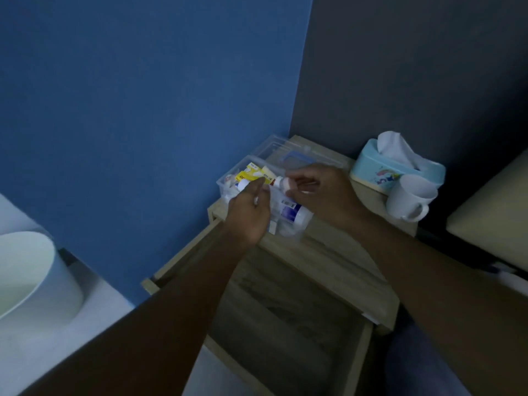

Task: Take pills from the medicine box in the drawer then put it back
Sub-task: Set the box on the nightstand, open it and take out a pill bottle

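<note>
Your clear plastic medicine box (228, 184) sits open on the pale wooden nightstand (323, 252), above the pulled-out drawer (285, 324); its clear lid (288, 151) lies just behind it. Your right hand (323, 195) pinches a small white bottle (283, 182) over the box. Your left hand (251, 212) hovers beside it, fingers curled; whether it grips anything, I cannot tell. Keep the bottle over the box so stray pills fall inside. Steady it with the left hand. Mind the white mug (411, 200) right of the box.
</note>
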Demonstrator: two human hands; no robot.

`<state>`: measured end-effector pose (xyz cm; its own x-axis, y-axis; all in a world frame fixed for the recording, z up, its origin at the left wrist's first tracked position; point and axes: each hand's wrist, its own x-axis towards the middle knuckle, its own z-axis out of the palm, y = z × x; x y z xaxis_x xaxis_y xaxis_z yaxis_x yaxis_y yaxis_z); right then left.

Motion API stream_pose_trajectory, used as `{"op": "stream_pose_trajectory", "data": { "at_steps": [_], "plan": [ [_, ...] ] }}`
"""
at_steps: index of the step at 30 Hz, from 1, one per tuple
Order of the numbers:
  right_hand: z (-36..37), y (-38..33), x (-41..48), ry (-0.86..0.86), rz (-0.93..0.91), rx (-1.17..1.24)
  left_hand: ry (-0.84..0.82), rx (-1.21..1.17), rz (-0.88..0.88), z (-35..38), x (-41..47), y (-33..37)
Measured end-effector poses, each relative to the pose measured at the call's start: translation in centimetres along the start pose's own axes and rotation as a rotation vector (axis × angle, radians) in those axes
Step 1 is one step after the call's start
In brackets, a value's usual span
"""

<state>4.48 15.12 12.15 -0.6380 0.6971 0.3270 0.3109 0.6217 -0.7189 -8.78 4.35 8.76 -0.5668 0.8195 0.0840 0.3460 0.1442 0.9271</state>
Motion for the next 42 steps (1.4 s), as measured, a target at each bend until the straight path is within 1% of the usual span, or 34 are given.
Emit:
{"op": "stream_pose_trajectory", "data": {
  "at_steps": [2, 3, 4, 5, 8, 10, 14, 18, 21, 23, 25, 27, 29, 34, 36, 37, 39, 41, 42],
  "plan": [
    [0.0, -0.4, -1.8, 0.017, -0.021, 0.012, -0.040, -0.250, -0.168, 0.9, -0.7, 0.9],
    [-0.1, -0.5, -2.6, 0.020, -0.045, 0.002, -0.067, -0.386, -0.219, 1.2, -1.3, 1.4],
    [-0.2, -0.6, -3.3, 0.028, -0.067, -0.002, -0.094, -0.496, -0.247, 1.5, -2.0, 1.7],
    [-0.4, -0.6, -4.0, 0.042, -0.079, 0.006, -0.119, -0.556, -0.252, 1.8, -2.6, 2.0],
    [-1.2, -0.6, -5.6, 0.062, -0.085, 0.046, -0.192, -0.575, -0.246, 2.2, -4.2, 2.2],
    [-1.7, -0.5, -6.4, 0.054, -0.093, 0.037, -0.232, -0.598, -0.280, 2.5, -4.7, 2.4],
    [-2.5, 0.5, -7.6, 0.064, -0.144, -0.025, -0.255, -0.654, -0.333, 3.4, -5.4, 2.5],
    [-3.3, 1.6, -8.5, 0.029, -0.184, -0.021, -0.283, -0.688, -0.384, 4.5, -5.6, 1.7],
    [-4.2, 1.9, -8.7, -0.044, -0.253, -0.018, -0.311, -0.779, -0.431, 5.6, -5.5, 1.1],
    [-5.0, 2.0, -8.7, -0.116, -0.177, 0.044, -0.318, -0.848, -0.465, 6.2, -5.4, 0.9],
    [-5.4, 2.1, -8.7, -0.127, -0.070, 0.086, -0.311, -0.890, -0.490, 6.8, -5.3, 0.9],
    [-5.3, 2.2, -8.5, -0.075, -0.025, -0.038, -0.309, -0.909, -0.508, 7.2, -5.3, 1.0],
    [-5.1, 2.2, -8.3, -0.055, -0.035, -0.168, -0.327, -0.914, -0.510, 7.5, -5.4, 1.2],
    [-4.8, 2.9, -8.3, -0.168, -0.132, -0.142, -0.326, -0.943, -0.539, 7.9, -5.9, 0.8],
    [-4.9, 3.1, -8.6, -0.215, -0.059, -0.050, -0.330, -0.946, -0.539, 7.9, -6.2, 0.3],
    [-4.9, 3.2, -8.7, -0.209, -0.006, -0.032, -0.337, -0.942, -0.537, 7.9, -6.3, 0.0],
    [-4.7, 3.2, -8.7, -0.162, 0.070, -0.107, -0.352, -0.934, -0.537, 8.2, -6.4, -0.5],
    [-4.6, 3.0, -8.5, -0.141, 0.058, -0.226, -0.358, -0.940, -0.527, 8.4, -6.5, -0.8],
    [-4.5, 2.8, -8.4, -0.157, 0.037, -0.247, -0.365, -0.946, -0.523, 8.5, -6.5, -1.0]
  ]
}}
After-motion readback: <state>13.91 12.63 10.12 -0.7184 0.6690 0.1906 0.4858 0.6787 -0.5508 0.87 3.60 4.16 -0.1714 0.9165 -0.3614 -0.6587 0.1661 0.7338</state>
